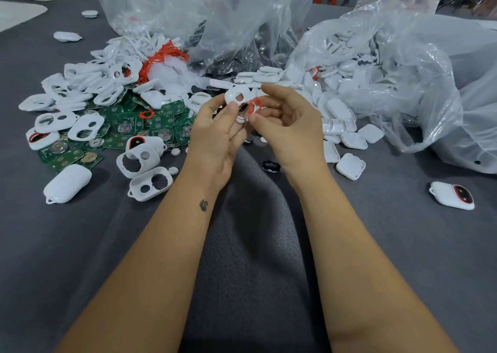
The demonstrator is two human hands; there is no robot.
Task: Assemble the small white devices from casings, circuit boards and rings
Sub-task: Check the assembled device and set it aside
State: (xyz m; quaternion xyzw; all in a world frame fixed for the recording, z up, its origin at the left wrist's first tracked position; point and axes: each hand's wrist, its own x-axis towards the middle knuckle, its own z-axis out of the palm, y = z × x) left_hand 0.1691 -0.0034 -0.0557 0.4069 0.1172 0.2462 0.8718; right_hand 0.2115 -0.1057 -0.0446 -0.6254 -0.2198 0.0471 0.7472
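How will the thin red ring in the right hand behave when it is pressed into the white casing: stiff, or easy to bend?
The red ring looks very thin, so it probably flexes easily and weighs almost nothing. The right hand pinches it with fingertips alone, which suggests it needs little force. Being so small, it may slip or spring away near the white casing held in the left hand.

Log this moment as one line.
left hand: holds white casing | right hand: pinches red ring | ring not yet seated

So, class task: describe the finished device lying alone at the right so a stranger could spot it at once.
Start at the big crumpled clear plastic bag on the right of the grey table. Below it, well apart from the white covers spilling out, lies one white device by itself. Unlike those plain covers, it shows a dark oval window edged in red.
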